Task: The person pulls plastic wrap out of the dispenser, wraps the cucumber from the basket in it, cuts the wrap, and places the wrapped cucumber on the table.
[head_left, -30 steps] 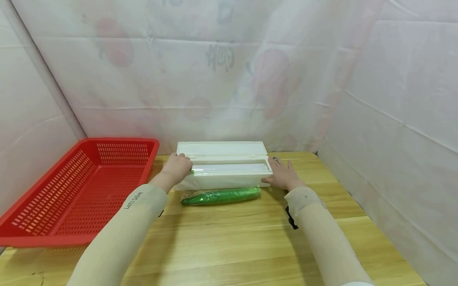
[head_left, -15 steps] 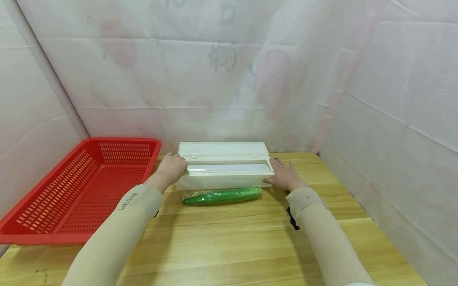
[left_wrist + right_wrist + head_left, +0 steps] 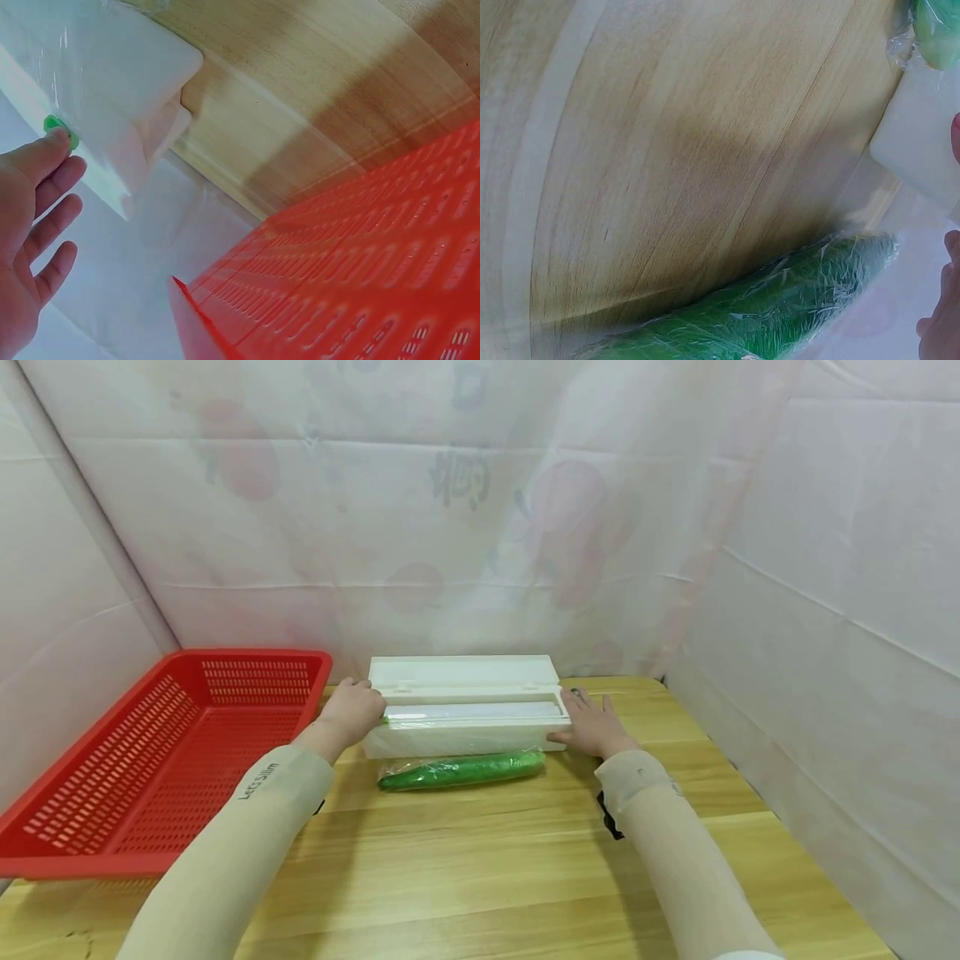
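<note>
A white cling film dispenser [image 3: 465, 742] stands at the back of the table with its lid raised, a white roll inside and clear film over its front. My left hand [image 3: 347, 714] is at its left end; thumb and forefinger pinch a small green slider [image 3: 51, 122] on its edge, the other fingers loose. My right hand [image 3: 594, 724] grips the right end, thumb on the front and fingers at the top corner. Just before the dispenser lies a film-wrapped cucumber [image 3: 465, 770]. Low in the right wrist view is a film-wrapped long green thing [image 3: 757, 315], not seen in the head view.
On the left, close to my left forearm, a red plastic basket [image 3: 318, 693] with slotted walls sits on the wooden table [image 3: 465, 877]. White printed sheeting [image 3: 450, 543] hangs behind the table and along both sides.
My left hand has slid left along the dispenser's edge to its left end, the green slider moving with it. My right hand stays at the right end; the cucumber has not moved.
</note>
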`<state>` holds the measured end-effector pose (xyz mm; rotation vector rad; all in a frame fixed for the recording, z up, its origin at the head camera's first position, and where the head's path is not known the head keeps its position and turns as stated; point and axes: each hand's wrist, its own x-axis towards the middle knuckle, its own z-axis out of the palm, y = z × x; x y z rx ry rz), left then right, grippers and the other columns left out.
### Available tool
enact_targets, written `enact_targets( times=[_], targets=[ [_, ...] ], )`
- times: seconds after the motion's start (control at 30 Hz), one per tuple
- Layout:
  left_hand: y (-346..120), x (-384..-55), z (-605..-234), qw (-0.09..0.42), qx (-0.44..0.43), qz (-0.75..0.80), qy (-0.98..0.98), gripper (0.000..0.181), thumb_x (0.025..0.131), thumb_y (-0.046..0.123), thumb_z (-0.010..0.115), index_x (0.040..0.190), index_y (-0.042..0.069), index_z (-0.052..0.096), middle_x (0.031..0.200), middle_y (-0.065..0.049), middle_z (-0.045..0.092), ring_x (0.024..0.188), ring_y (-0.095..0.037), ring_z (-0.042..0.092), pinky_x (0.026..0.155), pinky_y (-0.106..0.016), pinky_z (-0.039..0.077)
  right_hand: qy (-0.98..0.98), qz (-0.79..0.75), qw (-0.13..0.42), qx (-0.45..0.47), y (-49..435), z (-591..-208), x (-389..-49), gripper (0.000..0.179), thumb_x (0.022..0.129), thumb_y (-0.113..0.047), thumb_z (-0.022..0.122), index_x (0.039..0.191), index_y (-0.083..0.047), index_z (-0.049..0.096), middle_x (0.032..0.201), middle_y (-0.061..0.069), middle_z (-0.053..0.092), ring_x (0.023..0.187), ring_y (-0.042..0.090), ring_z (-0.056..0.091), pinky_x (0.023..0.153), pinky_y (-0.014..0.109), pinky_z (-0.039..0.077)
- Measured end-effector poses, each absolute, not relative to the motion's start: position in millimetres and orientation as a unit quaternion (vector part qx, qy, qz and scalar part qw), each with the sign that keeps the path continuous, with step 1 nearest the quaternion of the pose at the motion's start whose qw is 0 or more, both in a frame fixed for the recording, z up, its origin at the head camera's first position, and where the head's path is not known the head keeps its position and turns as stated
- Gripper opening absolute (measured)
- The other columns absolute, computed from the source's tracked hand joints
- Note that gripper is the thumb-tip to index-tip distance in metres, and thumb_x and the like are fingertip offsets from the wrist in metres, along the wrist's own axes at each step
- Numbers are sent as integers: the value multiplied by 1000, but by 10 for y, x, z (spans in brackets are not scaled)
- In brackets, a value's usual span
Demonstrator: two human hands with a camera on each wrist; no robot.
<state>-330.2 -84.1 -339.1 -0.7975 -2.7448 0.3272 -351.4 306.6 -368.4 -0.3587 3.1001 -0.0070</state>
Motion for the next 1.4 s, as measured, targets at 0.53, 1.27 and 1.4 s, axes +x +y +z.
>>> enact_targets(
  times=[0.53,1.27,1.4],
  targets=[
    [-705,-3274,-3282,86,-248,157,-952,16,83,1,61,74,13,68,79,-5,69,75,-21,54,75,-35,44,993,-7,7,-117,3070,-3660,-3490,94,86,-57,54,149,-2,11,154,20,18,144,37,8,112,62,0],
    [-607,-3219,-3214,18,-151,232,-961,18,90,3,53,88,9,69,74,-2,62,70,-20,50,73,-34,41,993,-7,14,-121,2930,-3680,-3546,93,88,-52,55,150,-2,7,155,20,16,144,37,7,111,63,-2],
    [-611,-3245,-3229,6,-138,219,-966,17,90,3,52,88,8,69,71,-2,58,68,-20,48,71,-33,41,993,-6,13,-118,2924,-3675,-3541,92,88,-51,56,149,-1,9,154,20,19,144,38,8,111,63,-1]
  ],
)
